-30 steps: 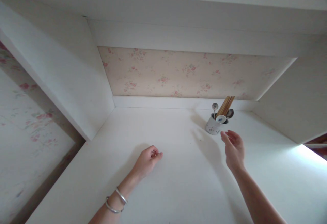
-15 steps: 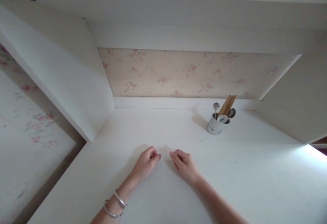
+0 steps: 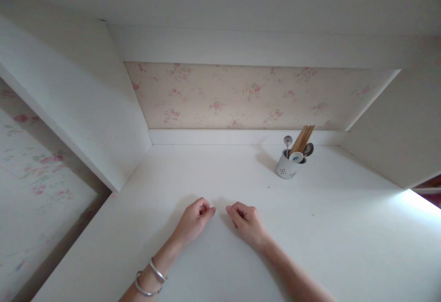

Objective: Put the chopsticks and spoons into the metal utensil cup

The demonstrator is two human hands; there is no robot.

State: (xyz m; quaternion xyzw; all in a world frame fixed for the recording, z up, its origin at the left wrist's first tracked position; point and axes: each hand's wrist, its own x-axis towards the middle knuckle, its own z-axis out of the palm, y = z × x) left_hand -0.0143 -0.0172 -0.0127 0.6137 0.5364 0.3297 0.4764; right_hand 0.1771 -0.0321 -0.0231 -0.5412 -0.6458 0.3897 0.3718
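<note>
My left hand (image 3: 195, 219) rests on the white tabletop (image 3: 213, 265), loosely curled into a fist with nothing in it. Two silver bangles (image 3: 149, 278) circle that wrist. A short gap to the right, my right hand (image 3: 248, 221) lies curled the same way, thumb pointing inward, and it holds nothing visible. Beyond it at the back right stands a pale utensil holder (image 3: 285, 168) with punched holes. Bundled wooden chopsticks (image 3: 302, 140), a white spoon with a blue mark (image 3: 296, 157), a dark metal spoon (image 3: 308, 149) and a small silver spoon (image 3: 287, 141) lean in it.
A white side panel (image 3: 103, 109) rises on the left and another panel (image 3: 389, 132) on the right. Overhead runs a white shelf (image 3: 220, 8). Floral wallpaper (image 3: 213, 95) covers the back wall above a low white ledge (image 3: 206, 137).
The camera view has shifted slightly, so the surroundings sit a little further left and higher. Both hands keep their curled pose on the tabletop.
</note>
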